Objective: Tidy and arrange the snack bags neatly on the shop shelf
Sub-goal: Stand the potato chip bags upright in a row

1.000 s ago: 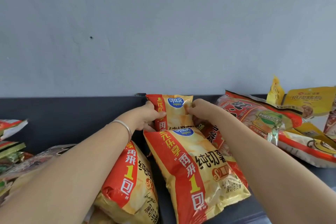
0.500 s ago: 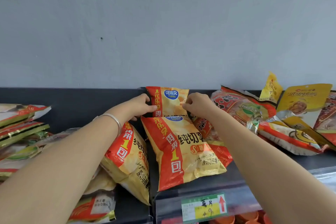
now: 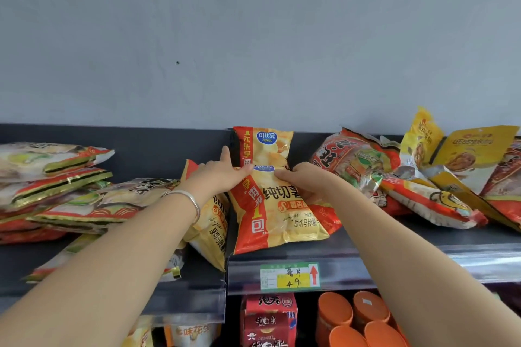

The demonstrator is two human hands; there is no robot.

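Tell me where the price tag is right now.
The price tag sits on the shelf's front rail, low and centre-right in the head view, directly below the front chip bag.

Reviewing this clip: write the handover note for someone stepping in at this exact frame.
Left hand: gripping the top-left edge of the front chip bag.
Right hand: gripping its top-right side.
An upright chip bag stands behind it against the shelf back; another chip bag leans at the left.
Done: front bag lies above the price tag.
Left: the left stack looks roughly piled; the right pile of bags is jumbled.
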